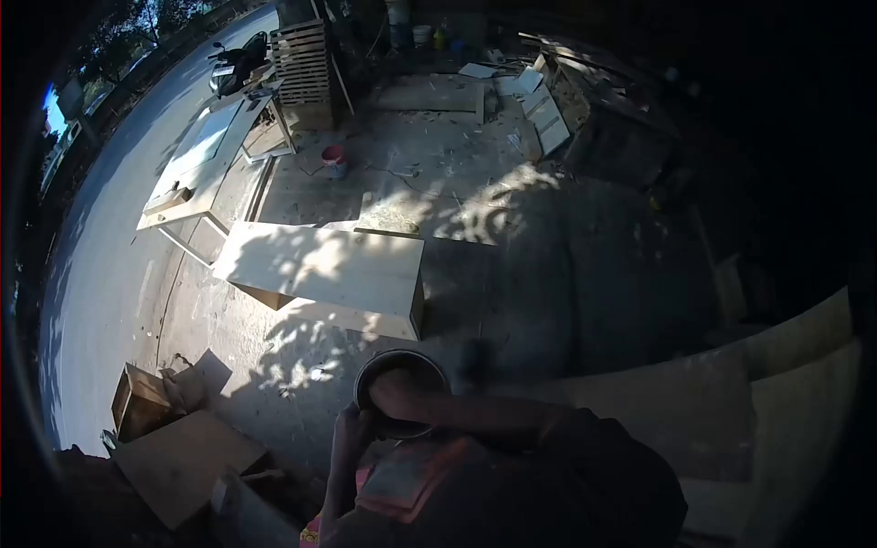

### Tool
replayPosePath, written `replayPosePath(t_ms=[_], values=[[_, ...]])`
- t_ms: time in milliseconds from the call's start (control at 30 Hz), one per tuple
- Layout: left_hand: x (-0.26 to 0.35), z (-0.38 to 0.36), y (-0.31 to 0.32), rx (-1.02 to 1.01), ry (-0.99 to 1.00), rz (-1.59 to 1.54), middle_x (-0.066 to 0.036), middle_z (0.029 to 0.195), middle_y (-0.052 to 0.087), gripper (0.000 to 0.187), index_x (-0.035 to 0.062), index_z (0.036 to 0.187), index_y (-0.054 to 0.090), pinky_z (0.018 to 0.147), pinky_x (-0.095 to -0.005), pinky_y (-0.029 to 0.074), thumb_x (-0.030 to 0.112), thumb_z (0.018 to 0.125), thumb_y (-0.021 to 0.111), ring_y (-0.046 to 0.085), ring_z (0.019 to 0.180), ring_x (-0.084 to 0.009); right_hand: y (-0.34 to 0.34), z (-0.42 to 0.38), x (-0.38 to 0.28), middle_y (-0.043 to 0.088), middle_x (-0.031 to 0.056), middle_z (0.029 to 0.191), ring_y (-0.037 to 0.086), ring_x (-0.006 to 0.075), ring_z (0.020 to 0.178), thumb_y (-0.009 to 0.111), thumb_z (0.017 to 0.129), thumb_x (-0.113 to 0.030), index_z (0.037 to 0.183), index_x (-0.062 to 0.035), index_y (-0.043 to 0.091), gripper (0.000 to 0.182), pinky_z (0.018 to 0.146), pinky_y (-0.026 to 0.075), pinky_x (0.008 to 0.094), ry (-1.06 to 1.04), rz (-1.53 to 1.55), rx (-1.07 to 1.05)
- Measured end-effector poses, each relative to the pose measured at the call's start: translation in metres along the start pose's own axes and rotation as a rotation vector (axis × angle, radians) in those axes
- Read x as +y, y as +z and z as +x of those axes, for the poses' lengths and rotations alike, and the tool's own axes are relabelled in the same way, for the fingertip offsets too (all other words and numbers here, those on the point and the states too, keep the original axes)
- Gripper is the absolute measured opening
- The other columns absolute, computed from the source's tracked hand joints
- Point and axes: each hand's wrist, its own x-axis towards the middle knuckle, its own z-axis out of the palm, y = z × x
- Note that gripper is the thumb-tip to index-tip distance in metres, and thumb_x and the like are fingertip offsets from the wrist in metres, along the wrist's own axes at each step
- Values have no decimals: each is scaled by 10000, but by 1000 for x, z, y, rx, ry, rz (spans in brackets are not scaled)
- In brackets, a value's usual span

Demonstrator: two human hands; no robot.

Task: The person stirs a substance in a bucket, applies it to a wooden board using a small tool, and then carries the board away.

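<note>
Left hand (354, 422) has the near-left edge of the round container (429, 371) gripped; right hand (393, 393) is down inside it, fingers too shadowed for me to tell whether they're closed on anything. Head view, the only feed I've got: container sits just in front of the torso, mouth tipped up toward the camera, right forearm crossing its right edge. For working inside it, I'd brace the container against the body, clamp the rim firmly with the left and move only the right, staying clear of the lip so nothing gets dragged over it. More light would help too; this spot is in shade. Contents: can't read them, interior's too dark. Other containers: red bucket (336, 170) upright on the floor past the pale wooden bench (320, 265), contents not readable from here; open wooden box (137, 411) at lower left, inside mostly in shadow; white bucket (421, 36) at the back, too small to judge.
</note>
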Motion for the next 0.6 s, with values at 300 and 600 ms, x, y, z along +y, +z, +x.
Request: replayPosePath(t_ms=[300, 600], values=[[191, 179, 145, -530, 501, 321, -152, 656, 685, 317, 23, 1031, 667, 590, -382, 538, 298, 920, 555, 713, 660, -274, -225, -149, 220, 606, 180, 852, 658, 346, 870, 549, 907, -189, 887, -32, 632, 179, 696, 537, 470, 765, 195, 41], [332, 252, 186, -429, 651, 401, -210, 673, 669, 273, -40, 995, 640, 590, -431, 529, 195, 892, 547, 699, 645, -332, -269, -87, 300, 582, 138, 795, 598, 286, 794, 568, 799, -184, 848, -73, 633, 137, 662, 498, 410, 668, -185, -54]])
